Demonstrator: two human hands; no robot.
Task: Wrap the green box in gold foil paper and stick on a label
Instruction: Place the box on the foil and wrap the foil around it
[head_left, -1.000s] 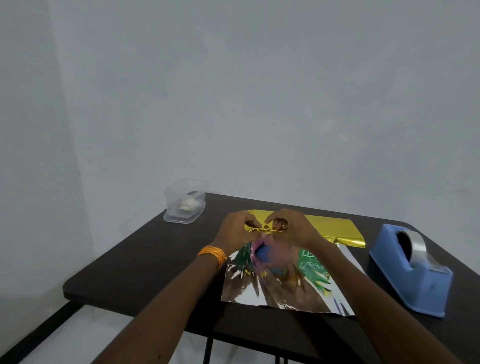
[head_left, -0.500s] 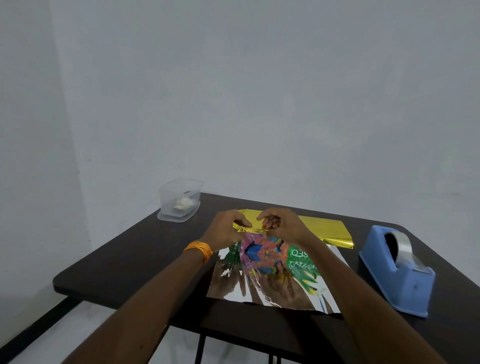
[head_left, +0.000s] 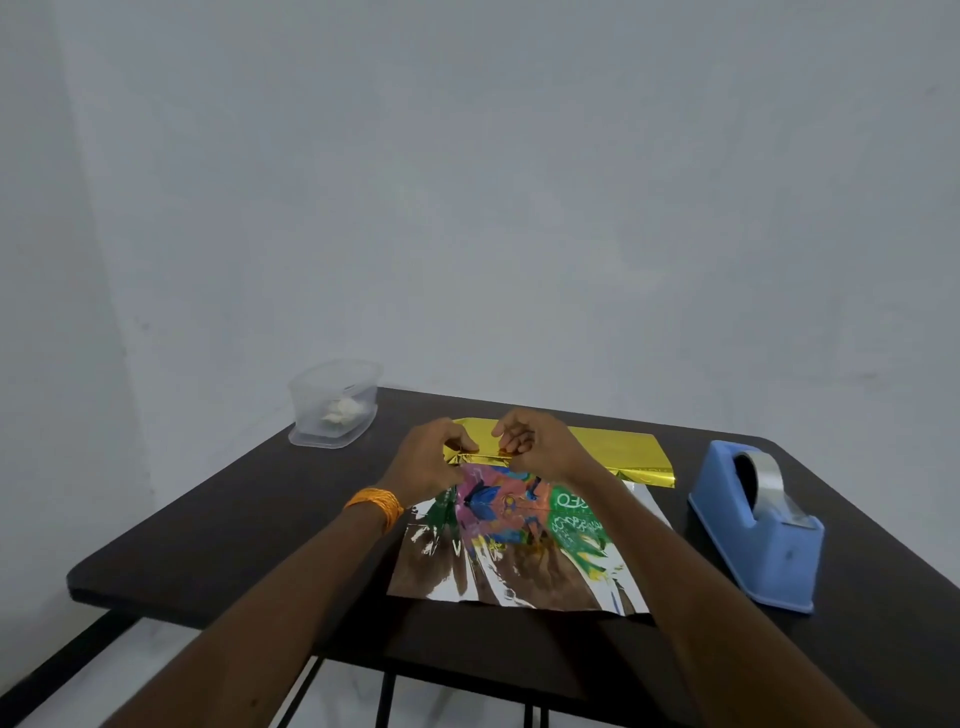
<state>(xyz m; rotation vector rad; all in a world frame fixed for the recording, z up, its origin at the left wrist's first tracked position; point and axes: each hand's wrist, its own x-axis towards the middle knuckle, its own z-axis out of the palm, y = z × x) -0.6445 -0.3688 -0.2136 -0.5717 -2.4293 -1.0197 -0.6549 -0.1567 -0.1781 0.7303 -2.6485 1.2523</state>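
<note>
The fingers (head_left: 464, 445) of the left hand (head_left: 423, 465) and right hand (head_left: 545, 452) pinch the folded gold edge of the foil (head_left: 613, 449) at the far side of the box (head_left: 519, 512). The box lies mid-desk (head_left: 234, 519) on the sheet's silver face. Wrapping looks barely begun: the near flap lies flat, the box top is bare, the dispenser (head_left: 753, 535) waits at the right edge, and no label is on.

It was a bare, plain room, not a fitted workshop: blank pale walls (head_left: 467, 208) beyond the hands, and one dark table (head_left: 234, 519) with a blue tape dispenser (head_left: 753, 525) right of the right hand (head_left: 540, 449) and a clear plastic tub (head_left: 335, 405) left of the left hand (head_left: 431, 462).
</note>
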